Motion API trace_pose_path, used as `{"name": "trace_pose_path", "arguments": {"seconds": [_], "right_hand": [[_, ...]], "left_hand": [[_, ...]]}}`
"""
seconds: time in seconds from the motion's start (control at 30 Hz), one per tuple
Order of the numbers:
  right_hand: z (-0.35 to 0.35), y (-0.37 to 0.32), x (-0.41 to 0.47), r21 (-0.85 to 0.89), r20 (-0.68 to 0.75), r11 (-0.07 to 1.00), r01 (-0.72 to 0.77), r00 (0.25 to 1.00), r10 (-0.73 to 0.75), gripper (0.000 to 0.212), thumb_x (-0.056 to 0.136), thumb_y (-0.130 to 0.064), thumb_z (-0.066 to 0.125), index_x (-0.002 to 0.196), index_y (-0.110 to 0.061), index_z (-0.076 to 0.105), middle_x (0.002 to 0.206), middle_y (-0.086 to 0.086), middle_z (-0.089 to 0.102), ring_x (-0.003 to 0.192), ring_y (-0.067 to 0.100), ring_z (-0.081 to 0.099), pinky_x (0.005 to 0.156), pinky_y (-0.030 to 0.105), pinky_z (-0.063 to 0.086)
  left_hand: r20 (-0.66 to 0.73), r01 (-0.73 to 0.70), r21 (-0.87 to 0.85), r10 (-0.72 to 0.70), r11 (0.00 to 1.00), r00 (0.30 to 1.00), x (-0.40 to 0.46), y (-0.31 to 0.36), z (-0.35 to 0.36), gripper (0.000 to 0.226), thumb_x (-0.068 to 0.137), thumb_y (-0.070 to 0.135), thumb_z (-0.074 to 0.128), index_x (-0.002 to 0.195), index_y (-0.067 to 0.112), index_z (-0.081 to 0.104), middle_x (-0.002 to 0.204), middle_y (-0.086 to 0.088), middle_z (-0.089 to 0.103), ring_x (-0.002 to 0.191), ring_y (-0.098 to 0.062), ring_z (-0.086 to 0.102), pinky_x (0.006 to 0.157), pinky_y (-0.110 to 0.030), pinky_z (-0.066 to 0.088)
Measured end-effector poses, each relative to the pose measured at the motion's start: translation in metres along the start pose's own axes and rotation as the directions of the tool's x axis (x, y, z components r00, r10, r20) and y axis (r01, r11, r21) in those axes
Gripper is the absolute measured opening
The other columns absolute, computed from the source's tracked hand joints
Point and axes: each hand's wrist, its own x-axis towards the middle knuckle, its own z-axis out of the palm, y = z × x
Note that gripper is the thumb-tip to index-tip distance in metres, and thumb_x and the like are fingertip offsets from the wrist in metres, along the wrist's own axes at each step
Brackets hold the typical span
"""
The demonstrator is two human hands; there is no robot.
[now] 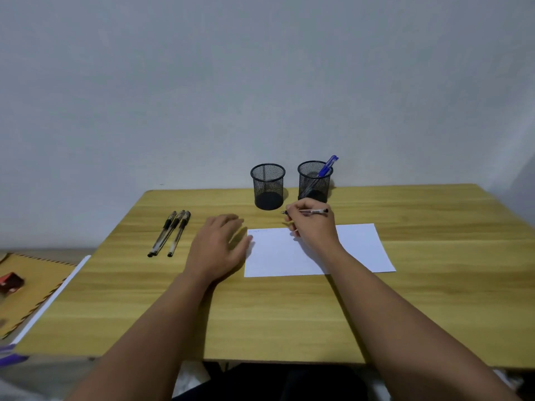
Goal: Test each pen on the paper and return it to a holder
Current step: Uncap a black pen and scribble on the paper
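Right hand [314, 224] pinches clear pen [307, 211] above far edge of paper [356, 250], tip off sheet. Left hand [221, 244] flat on counter [289, 314] beside paper. Blue pen [327, 166] already in right mesh holder [315, 180]; left mesh holder [268, 186] looks empty. Three black pens [170, 233] untested; most of task left.

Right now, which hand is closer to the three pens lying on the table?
Left. The left hand rests just right of the three pens; the right hand is farther right, above the paper.
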Motion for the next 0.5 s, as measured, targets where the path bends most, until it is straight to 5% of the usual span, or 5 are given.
{"name": "trace_pose_path", "arguments": {"seconds": [0.2,0.5], "right_hand": [[0.017,0.01,0.006,-0.046,0.049,0.999,0.025,0.999,-0.023,0.038,0.089,-0.048,0.078,0.074,-0.016,0.065,0.061,0.01,0.065,0.051,0.02,0.059,0.05,0.033,0.051],[0.022,0.027,0.008,-0.207,0.084,0.975,0.083,0.994,-0.067,0.043,0.088,-0.056,0.074,0.069,-0.017,0.068,0.063,0.004,0.069,0.066,0.032,0.071,0.059,0.039,0.058]], "left_hand": [[0.157,-0.028,0.013,0.026,1.0,0.987,-0.01,0.004,0.002,0.082,0.086,0.074,0.056,0.15,0.023,0.048,0.159,0.005,0.041,0.149,-0.014,0.031,0.116,-0.035,0.034],[0.252,-0.011,-0.026,0.017,1.0,0.968,-0.011,-0.001,0.007,0.091,0.083,0.081,0.052,0.154,0.025,0.041,0.164,0.009,0.032,0.156,-0.011,0.013,0.118,-0.032,0.026]]}}
